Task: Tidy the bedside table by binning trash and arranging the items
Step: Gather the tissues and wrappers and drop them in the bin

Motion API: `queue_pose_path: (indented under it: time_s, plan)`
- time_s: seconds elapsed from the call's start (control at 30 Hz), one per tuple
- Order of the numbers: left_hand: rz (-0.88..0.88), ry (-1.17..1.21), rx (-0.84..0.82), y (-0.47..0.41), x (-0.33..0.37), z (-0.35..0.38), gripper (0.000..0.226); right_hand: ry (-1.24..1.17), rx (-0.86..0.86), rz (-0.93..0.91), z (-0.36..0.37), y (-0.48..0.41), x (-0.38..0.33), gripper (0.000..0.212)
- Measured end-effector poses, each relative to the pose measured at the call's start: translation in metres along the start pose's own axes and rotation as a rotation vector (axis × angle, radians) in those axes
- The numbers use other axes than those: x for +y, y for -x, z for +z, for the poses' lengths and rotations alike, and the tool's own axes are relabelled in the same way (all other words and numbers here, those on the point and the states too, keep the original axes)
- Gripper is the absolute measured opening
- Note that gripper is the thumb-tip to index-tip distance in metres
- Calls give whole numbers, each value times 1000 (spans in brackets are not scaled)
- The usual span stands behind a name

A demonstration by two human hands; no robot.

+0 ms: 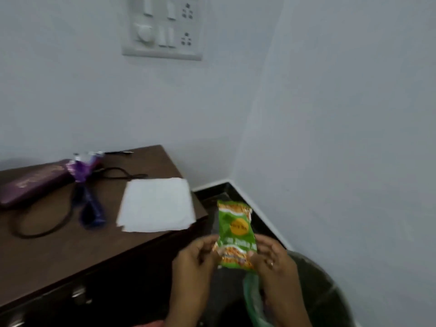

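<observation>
1. Step in hand. Both hands hold a green snack packet [236,234] upright, off the right edge of the surface [70,251] and above the dark round bin [330,286] at lower right. The left hand [191,267] pinches the packet's lower left edge; the right hand [276,265] clasps its lower right edge, so each grip is closed on the packet.

2. Doing it well. The packet appears to be trash bound for the bin. It should be carried a little to the right until it is over the bin's mouth, then both grips loosened together so it falls inside and does not catch on the rim. Flattening or folding it first would keep it from springing out. A green plastic liner [253,300] shows below the hands; the drop should land inside it.

3. Left on the surface. A white folded paper [155,205] lies at the right edge; a purple wrapper [81,168], a dark blue wrapper [90,213], a black cable [42,230] and a maroon case [33,185] lie to its left.

4. Writing. The packet bears an orange disc with dark lettering and a white line of text beneath, both too blurred to read. Gold lettering on the case is likewise illegible. No brand can be made out.
</observation>
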State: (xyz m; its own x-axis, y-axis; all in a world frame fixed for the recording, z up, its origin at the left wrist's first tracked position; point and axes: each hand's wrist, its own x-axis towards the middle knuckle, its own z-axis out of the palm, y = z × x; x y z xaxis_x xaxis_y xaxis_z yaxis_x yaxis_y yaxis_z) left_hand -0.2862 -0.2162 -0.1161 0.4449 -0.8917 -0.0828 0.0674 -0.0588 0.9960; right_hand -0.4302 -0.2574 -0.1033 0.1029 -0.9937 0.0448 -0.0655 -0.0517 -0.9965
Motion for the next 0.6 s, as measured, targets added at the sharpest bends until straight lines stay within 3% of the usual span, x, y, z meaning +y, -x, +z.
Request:
queue_pose_path:
  time_s: [0.1,0.17,0.3,0.37,0.43,0.5,0.6]
  plan:
    - [-80,-73,-174,22,-29,62,27,139,122,84,-77,22,34,30]
    - [-128,-141,-325,31,-44,97,42,219,195,158,-116,34,58,30]
    - [-205,-325,-552,39,-59,128,45,274,289,316,-152,47,97,37]
    - [-206,-450,-497,32,-59,121,62,268,328,343,-155,47,106,41]
    - [-166,-517,-453,26,-50,103,60,307,338,314,-145,42,102,39]
    - [-99,-492,-419,22,-36,80,51,307,352,253,-124,35,89,36]
    - [-25,-306,-223,17,-4,27,43,305,251,96,-73,20,57,32]
